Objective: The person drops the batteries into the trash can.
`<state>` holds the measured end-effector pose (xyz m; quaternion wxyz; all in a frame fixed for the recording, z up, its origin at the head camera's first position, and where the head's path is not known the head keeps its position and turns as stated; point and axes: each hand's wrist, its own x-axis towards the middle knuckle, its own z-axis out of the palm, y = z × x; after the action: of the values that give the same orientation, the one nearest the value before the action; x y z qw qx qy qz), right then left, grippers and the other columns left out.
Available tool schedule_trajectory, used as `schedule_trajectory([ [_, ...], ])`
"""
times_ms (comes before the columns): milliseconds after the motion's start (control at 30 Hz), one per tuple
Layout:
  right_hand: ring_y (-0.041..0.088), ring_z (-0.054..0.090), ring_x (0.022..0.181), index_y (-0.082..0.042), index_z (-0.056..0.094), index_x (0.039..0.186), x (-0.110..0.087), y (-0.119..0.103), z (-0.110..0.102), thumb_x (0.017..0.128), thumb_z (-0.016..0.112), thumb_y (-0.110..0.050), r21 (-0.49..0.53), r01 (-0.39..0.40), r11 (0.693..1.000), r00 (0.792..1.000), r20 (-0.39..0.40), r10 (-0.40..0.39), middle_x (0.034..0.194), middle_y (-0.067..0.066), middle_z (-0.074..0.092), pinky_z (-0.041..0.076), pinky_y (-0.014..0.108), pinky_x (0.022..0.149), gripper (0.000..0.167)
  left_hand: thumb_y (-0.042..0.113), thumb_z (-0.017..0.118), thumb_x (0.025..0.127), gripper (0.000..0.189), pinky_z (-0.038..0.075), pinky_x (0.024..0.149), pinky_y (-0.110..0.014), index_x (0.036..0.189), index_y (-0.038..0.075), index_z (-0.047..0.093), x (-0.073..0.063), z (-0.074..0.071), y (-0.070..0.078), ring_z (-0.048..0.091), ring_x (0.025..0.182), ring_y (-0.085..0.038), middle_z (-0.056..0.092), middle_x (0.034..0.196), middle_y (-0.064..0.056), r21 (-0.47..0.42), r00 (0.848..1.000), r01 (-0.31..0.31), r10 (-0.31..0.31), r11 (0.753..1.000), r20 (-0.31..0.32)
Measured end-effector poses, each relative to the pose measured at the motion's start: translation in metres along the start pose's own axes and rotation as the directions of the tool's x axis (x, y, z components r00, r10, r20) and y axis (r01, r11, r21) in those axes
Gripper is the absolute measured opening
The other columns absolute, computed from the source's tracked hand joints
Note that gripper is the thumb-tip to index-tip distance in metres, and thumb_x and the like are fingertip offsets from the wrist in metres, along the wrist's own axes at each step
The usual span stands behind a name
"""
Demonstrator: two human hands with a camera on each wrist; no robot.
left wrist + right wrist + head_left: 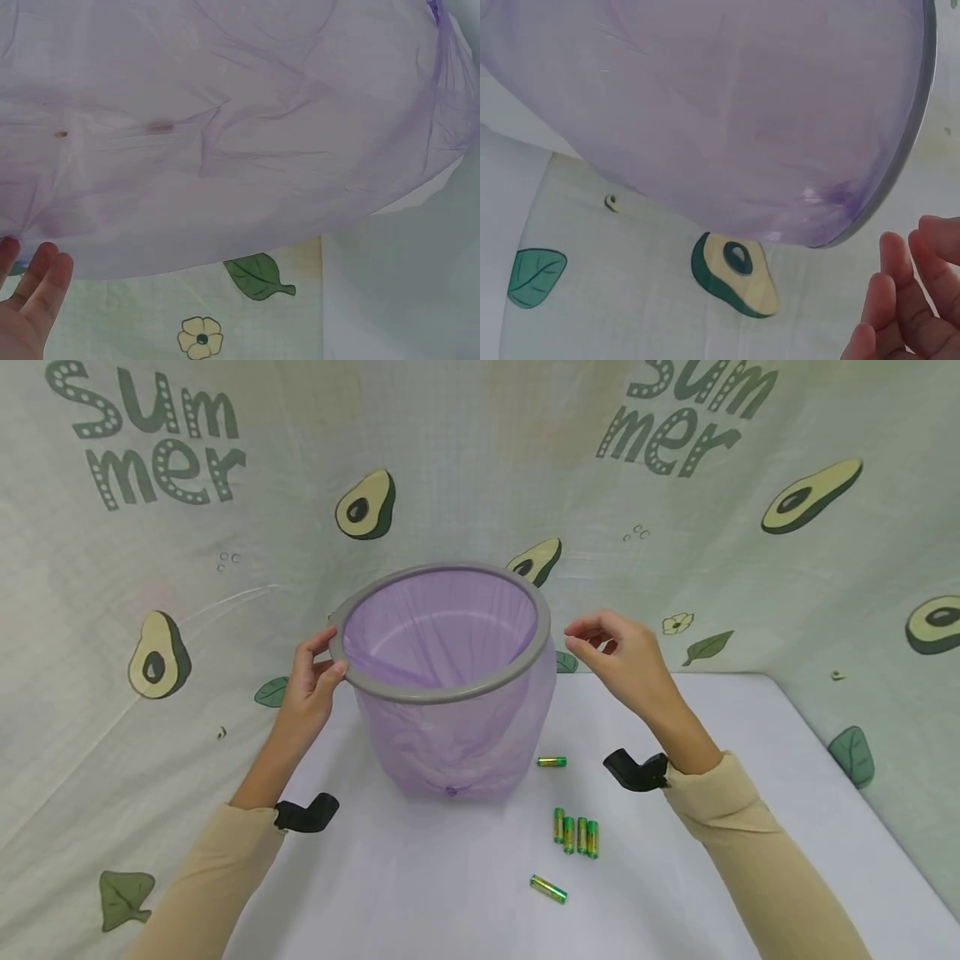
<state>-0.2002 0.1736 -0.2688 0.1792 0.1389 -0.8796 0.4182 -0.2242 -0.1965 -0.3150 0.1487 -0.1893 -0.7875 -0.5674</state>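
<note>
Only the head view lets me see the left hand (310,681) whole, thumb and fingers clamped on the grey rim (435,696) of the purple-bagged bin (457,743), which sits over the white table (405,877) between both hands. The right wrist view best shows the empty right hand (622,660), fingers loosely bent, just off that rim; six green batteries (568,835) appear from the head alone.

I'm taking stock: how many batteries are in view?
6: one battery by the bin, four side by side nearer the person, one nearest. The bin may hide others.
</note>
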Motion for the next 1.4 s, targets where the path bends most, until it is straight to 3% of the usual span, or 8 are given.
schedule_trajectory([
  [300,0.009,0.052,0.089,-0.006,0.06,0.113,-0.046,0.032,0.003,0.091,0.059,-0.026,-0.035,-0.102,0.994,0.989,0.105,0.105,0.102,0.007,0.064,0.041,0.018,0.075,0.03,0.008,0.043,0.096,0.049,0.038,0.088,-0.009,0.142,0.003,0.027,0.001,0.0,0.001,0.044,0.105,-0.004,0.031,0.133,-0.008,0.018,1.0,0.016,-0.016,1.0,-0.008],
  [700,0.025,0.055,0.103,-0.006,0.053,0.126,-0.102,0.074,0.018,0.089,0.062,-0.027,-0.051,-0.209,0.976,0.956,0.198,0.215,0.115,0.011,0.062,0.046,0.028,0.082,0.043,0.007,0.042,0.097,0.048,0.039,0.088,-0.009,0.142,0.003,0.027,0.002,0.001,0.0,0.044,0.105,-0.008,0.031,0.133,-0.007,0.019,1.0,0.028,-0.028,0.999,-0.005],
  [1233,0.025,0.056,0.098,-0.009,0.055,0.123,-0.147,0.088,0.048,0.085,0.067,-0.026,0.045,-0.259,0.965,0.93,0.281,0.237,0.114,0.005,0.062,0.049,0.024,0.077,0.044,0.007,0.042,0.096,0.048,0.038,0.088,-0.009,0.142,0.003,0.027,0.001,-0.001,0.0,0.044,0.105,-0.006,0.031,0.134,-0.01,0.027,0.999,0.032,-0.031,0.999,-0.014],
  [1400,0.022,0.057,0.094,-0.009,0.057,0.12,-0.162,0.088,0.059,0.083,0.068,-0.021,0.127,-0.291,0.948,0.907,0.353,0.231,0.112,0.008,0.062,0.049,0.022,0.073,0.041,0.008,0.043,0.096,0.049,0.038,0.088,-0.009,0.142,0.003,0.028,0.001,0.0,0.0,0.045,0.105,-0.005,0.031,0.133,-0.01,0.02,0.999,0.036,-0.035,0.999,-0.02],
])
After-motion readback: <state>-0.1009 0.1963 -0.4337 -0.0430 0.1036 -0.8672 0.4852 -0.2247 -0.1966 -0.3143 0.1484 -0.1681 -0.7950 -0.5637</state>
